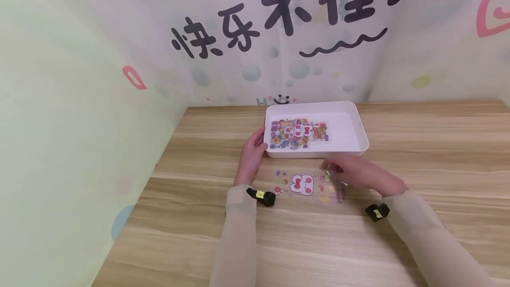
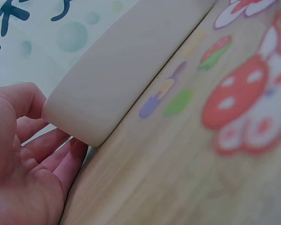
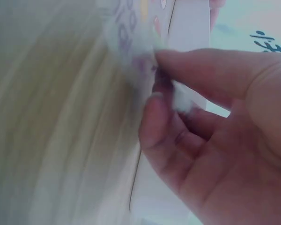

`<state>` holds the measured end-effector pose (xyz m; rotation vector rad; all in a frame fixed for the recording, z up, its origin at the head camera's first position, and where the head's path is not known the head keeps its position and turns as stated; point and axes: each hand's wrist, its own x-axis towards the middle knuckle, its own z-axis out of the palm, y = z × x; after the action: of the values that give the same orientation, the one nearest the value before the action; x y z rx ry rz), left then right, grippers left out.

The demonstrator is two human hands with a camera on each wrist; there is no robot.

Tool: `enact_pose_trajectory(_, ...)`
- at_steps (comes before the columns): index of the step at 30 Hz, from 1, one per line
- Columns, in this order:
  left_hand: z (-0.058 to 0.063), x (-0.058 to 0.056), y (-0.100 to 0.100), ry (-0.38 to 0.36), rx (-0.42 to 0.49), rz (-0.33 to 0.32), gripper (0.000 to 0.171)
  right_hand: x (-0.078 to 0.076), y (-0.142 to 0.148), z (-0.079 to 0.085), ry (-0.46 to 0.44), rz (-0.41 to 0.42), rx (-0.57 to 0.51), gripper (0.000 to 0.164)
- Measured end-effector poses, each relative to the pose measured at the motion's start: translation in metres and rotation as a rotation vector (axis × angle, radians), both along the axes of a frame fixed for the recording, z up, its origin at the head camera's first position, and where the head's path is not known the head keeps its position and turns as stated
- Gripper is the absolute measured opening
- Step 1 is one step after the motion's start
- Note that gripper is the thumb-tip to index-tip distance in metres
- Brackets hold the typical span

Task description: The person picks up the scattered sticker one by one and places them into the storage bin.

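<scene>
A white tray [image 1: 338,134] stands at the back of the table, holding a printed clear bag [image 1: 299,132] crowded with small colourful pieces. My left hand [image 1: 252,154] rests against the tray's left end, its thumb near the front corner; the left wrist view shows the fingers [image 2: 51,145] touching the outer wall. In front of the tray lies another clear plastic bag [image 1: 303,185], flat, with a white rabbit and small pictures printed on it. Its right end is pinched between the thumb and fingers of my right hand [image 1: 354,172]. The right wrist view is blurred around the pinched end [image 3: 131,37].
The wood-grain table [image 1: 191,242] reaches back to a wall covering [image 1: 159,21] with black characters and pastel dots. A pale wall [image 1: 59,145] borders the left side. Both wrists carry small black cameras [image 1: 263,196].
</scene>
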<state>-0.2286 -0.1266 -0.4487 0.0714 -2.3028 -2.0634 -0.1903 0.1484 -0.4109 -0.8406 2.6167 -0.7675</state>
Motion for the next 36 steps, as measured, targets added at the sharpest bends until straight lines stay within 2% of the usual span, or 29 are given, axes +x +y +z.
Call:
enact_pose_trajectory(7, -0.001, 0.0, -0.001, -0.009, 0.0, -0.005, 0.048, -0.005, 0.007, 0.002, 0.026, -0.047, 0.014, 0.006)
enact_pose_trajectory(10, -0.001, 0.0, -0.001, -0.008, -0.001, -0.003, 0.047, -0.005, 0.008, 0.004, 0.019, -0.054, 0.017, 0.01)
enact_pose_trajectory(15, 0.001, 0.001, -0.001, -0.015, 0.002, -0.011, 0.047, -0.006, 0.009, 0.006, -0.064, -0.088, 0.001, 0.02)
enact_pose_trajectory(20, 0.012, 0.005, 0.0, -0.037, 0.01, -0.023, 0.048, -0.006, 0.009, 0.005, -0.09, -0.109, -0.04, 0.021)
enact_pose_trajectory(24, 0.023, 0.011, 0.003, -0.048, -0.005, -0.025, 0.049, -0.007, 0.009, 0.004, -0.091, -0.118, -0.046, 0.017)
enact_pose_trajectory(27, 0.026, 0.013, 0.004, -0.046, -0.015, -0.023, 0.049, -0.006, 0.008, 0.004, -0.096, -0.119, -0.053, 0.01)
enact_pose_trajectory(30, 0.023, 0.011, 0.003, -0.042, -0.005, -0.023, 0.049, -0.007, 0.009, 0.004, -0.106, -0.12, -0.078, 0.011)
enact_pose_trajectory(36, 0.005, 0.002, -0.001, -0.032, 0.006, -0.009, 0.047, -0.01, 0.012, 0.002, -0.135, -0.121, -0.164, 0.018)
